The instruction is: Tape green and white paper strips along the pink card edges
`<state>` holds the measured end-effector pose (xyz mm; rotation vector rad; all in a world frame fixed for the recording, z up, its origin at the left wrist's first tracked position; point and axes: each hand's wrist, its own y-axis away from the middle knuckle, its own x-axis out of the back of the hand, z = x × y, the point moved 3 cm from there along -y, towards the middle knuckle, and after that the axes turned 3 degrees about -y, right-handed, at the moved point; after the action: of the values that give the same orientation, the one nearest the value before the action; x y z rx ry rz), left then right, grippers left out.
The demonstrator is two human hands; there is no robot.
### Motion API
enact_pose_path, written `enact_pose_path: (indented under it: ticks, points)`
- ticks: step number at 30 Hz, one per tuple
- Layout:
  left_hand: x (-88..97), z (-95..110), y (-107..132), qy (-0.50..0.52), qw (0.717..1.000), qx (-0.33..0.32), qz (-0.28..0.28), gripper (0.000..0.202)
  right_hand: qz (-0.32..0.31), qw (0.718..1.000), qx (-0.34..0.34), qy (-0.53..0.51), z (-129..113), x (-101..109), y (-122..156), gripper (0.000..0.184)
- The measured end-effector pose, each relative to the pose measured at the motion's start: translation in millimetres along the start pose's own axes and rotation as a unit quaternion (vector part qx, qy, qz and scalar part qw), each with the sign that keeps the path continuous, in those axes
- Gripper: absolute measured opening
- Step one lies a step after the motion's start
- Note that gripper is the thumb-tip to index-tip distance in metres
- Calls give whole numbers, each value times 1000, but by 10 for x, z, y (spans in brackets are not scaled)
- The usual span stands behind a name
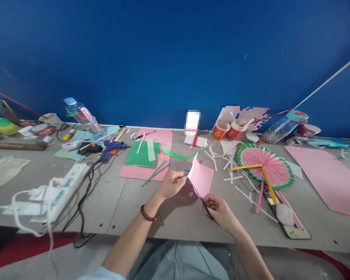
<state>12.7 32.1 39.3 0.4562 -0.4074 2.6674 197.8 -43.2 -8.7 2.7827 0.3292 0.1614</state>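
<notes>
While the person's left hand [170,182], just left of the frame's centre, is pinching the near edge of a small pink paper [202,177] between thumb and curled fingers, the sheet is standing up off the grey table [128,206], thin and smooth, with its upper corner curling to a point. The right hand [220,210], slightly lower and to the right, is closing around the handles of dark scissors [203,203], whose slim blades are running up along the paper's lower edge and touching it. A bracelet [147,214] of round dark-red beads is circling the left wrist. Right of centre, a round pleated paper fan [264,169], patterned like a watermelon with a green scalloped rim and a pink ribbed face, is lying flat with yellow sticks crossing it, and narrow white paper strips [233,177] are lying scattered beside it. Behind it, red paper cups [221,129] are standing near the blue wall. At centre left, a flat green sheet [142,154] is resting on a larger pink one, with a thin green strip [154,174] lying slantwise beside it. A large pink sheet [326,177] is covering the table's right edge. At lower left, a long white power strip [67,186] is trailing black and white cables, and a clear plastic bottle [81,113] is leaning at upper left.
</notes>
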Motion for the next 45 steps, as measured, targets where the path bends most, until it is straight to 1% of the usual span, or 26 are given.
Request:
enact_pose_path:
  ticks: [5,12,23,34,42,45]
  points:
    - [-2,-22,9,-5,1000,11,-2,34,0,1000,0,7,26,5,-16,36]
    - [-6,-25,7,3,1000,4,-1,33,-27,999,-3,-29,54,-13,-14,39]
    - [-14,-36,-6,26,1000,0,5,35,-26,998,-25,-51,-38,-46,19,40]
    - [-16,-33,-3,47,998,30,4,36,-24,997,-36,-71,-56,-69,42,38]
    - [-35,-50,-5,90,994,57,10,40,-24,997,-33,-72,-40,-88,37,39]
    - [-38,-48,-4,98,993,58,11,39,-26,996,-34,-75,-52,-92,39,39]
